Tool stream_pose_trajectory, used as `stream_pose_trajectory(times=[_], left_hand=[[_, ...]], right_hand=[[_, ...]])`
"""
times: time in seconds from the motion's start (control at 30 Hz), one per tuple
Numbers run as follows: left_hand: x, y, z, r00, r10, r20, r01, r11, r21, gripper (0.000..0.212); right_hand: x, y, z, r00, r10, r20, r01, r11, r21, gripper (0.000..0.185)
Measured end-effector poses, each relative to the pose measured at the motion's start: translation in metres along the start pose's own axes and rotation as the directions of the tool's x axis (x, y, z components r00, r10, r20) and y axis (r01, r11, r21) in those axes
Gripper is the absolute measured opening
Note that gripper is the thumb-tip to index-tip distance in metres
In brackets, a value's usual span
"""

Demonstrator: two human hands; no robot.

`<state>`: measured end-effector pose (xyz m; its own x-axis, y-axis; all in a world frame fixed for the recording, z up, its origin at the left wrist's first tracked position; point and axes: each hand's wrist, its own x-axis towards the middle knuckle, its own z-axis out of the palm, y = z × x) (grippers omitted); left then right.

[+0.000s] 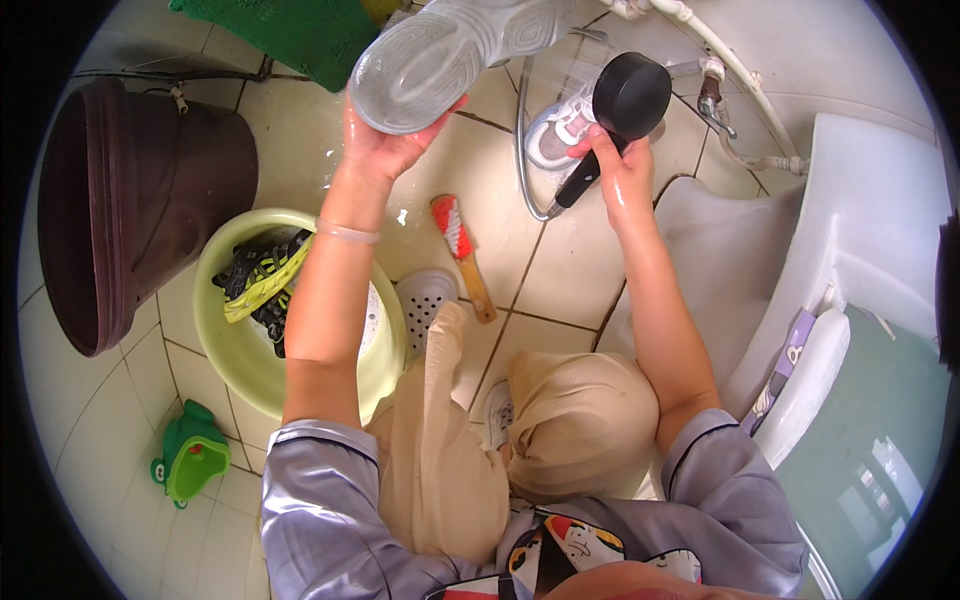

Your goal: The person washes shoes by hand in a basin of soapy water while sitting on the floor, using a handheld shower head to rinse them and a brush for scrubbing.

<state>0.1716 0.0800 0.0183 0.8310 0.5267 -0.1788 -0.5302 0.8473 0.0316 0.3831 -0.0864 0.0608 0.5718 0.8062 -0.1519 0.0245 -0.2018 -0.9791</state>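
My left hand [394, 146] grips a wet sneaker [427, 71] at its heel, the pale grey patterned sole turned up toward me. In my right hand [630, 169] is a black handheld shower head [632, 94], held by its handle. Fine water jets leave its far side. A metal hose [521, 150] runs from the handle's lower end. Beneath the shower head, a white and grey sneaker [559, 135] sits on the wet tile floor, partly hidden. Between my arms lies a wooden-handled scrub brush [463, 259] with red and white bristles.
A pale green basin [214, 367] holds black and yellow shoes [266, 281] and sudsy water. Behind it lies a dark brown bucket [187, 172]. A green frog-shaped potty [196, 457] hangs on the left wall. A squat toilet [697, 262], white pipes [750, 75] and a washbasin [862, 217] border the right.
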Motion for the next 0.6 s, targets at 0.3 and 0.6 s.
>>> stream_pose_trajectory(times=[0.3,0.6], left_hand=[[-0.062,0.043,0.063,0.99,-0.084,0.109,-0.113,-0.048,0.992,0.061],[-0.029,-0.123,-0.003,0.81,-0.496,0.312,-0.501,-0.309,0.808,0.05]], right_hand=[[0.031,-0.03,-0.049,0.979,-0.197,-0.041,0.195,0.979,-0.061,0.015],[0.021,-0.02,-0.042,0.98,0.048,-0.194,-0.055,0.998,-0.031,0.018]])
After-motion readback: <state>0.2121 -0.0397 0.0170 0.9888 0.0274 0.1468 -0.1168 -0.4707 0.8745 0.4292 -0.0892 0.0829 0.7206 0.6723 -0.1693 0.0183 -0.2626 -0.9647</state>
